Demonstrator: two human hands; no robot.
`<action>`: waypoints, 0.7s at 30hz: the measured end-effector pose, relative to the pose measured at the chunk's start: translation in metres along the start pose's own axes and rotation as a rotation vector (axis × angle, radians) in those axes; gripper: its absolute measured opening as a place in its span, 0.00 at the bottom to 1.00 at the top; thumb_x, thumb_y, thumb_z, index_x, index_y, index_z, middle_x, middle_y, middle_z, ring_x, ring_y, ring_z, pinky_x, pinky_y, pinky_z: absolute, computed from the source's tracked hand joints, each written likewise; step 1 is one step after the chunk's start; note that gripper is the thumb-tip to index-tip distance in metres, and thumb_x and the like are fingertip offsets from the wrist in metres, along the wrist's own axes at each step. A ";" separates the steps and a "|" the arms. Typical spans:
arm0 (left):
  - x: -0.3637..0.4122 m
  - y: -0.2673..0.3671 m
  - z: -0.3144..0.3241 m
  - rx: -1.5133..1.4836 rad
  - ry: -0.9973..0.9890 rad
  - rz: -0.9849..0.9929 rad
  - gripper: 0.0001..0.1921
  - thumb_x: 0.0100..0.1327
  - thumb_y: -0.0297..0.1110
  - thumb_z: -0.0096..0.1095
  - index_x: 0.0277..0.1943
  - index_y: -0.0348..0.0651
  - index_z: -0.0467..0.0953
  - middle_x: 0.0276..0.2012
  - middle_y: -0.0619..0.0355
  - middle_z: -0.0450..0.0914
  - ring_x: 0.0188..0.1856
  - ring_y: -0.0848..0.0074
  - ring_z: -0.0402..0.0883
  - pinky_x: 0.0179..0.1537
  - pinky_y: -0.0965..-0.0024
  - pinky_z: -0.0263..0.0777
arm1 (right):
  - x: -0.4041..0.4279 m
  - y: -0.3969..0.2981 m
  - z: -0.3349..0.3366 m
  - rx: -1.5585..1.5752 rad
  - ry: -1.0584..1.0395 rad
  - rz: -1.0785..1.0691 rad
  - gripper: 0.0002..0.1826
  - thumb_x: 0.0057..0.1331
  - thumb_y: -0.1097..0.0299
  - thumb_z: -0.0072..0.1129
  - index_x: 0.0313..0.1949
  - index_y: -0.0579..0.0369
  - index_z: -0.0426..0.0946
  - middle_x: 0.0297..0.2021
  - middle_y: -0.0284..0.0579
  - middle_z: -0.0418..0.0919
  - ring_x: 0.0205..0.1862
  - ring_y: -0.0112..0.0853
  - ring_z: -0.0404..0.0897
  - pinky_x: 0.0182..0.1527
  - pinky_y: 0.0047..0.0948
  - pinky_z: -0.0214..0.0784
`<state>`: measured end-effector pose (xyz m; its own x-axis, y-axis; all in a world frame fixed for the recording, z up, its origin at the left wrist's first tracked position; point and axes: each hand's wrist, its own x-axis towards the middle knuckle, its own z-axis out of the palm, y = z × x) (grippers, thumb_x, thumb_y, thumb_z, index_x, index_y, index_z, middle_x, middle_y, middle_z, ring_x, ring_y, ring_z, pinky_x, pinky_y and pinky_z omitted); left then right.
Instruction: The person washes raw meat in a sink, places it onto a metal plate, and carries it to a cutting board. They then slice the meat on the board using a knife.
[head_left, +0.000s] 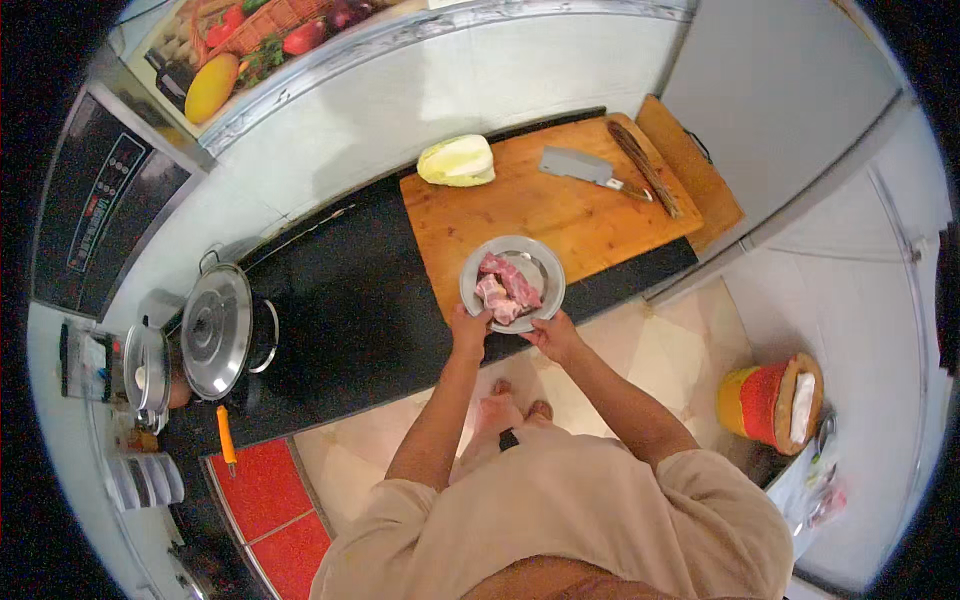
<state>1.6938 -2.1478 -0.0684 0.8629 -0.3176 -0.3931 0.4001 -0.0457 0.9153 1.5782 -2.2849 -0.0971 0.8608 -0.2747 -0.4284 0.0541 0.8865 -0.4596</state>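
Note:
A round metal plate (553, 259) holds several pieces of raw meat (510, 279), some with what looks like bone. My left hand (470, 330) grips its lower left rim, and my right hand (553, 335) grips its lower right rim. The plate is over the near left part of a wooden cutting board (517, 202); whether it touches the board I cannot tell. At the board's back left lies a piece of Chinese cabbage (457, 160). A cleaver (577, 165) lies flat at the back right, its handle pointing right, beside a long brown bundle (643, 169) of uncertain kind.
The board rests on a black countertop (345, 300). At the left stand a large lidded metal pan (217, 330), a smaller pot (146, 367) and an orange handle (226, 439). A second wooden board (712, 195) leans by the grey panel at right. A red and yellow container (757, 401) stands lower right.

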 end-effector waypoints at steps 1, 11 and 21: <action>0.009 -0.001 -0.004 0.041 0.035 0.026 0.18 0.55 0.20 0.65 0.49 0.35 0.72 0.40 0.52 0.80 0.33 0.71 0.82 0.27 0.71 0.77 | 0.010 0.001 0.004 -0.008 -0.011 0.017 0.30 0.60 0.88 0.50 0.61 0.52 0.63 0.57 0.49 0.71 0.53 0.46 0.77 0.56 0.47 0.75; 0.104 -0.043 -0.053 0.246 0.139 0.136 0.20 0.47 0.24 0.71 0.46 0.35 0.79 0.39 0.50 0.83 0.37 0.67 0.84 0.37 0.65 0.78 | 0.076 0.016 0.017 -0.311 0.111 0.161 0.29 0.64 0.81 0.53 0.63 0.45 0.59 0.57 0.49 0.70 0.53 0.45 0.77 0.47 0.44 0.80; 0.132 0.007 -0.098 0.915 0.077 0.014 0.21 0.47 0.39 0.73 0.45 0.42 0.81 0.41 0.47 0.84 0.44 0.56 0.84 0.45 0.58 0.77 | 0.113 -0.013 0.052 -1.330 -0.062 0.660 0.15 0.66 0.61 0.57 0.48 0.56 0.70 0.31 0.50 0.81 0.30 0.41 0.84 0.26 0.38 0.78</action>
<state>1.8403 -2.0970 -0.1226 0.8974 -0.2613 -0.3557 0.0173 -0.7845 0.6199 1.7015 -2.3082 -0.0992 0.5664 0.0778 -0.8205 -0.8070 -0.1498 -0.5713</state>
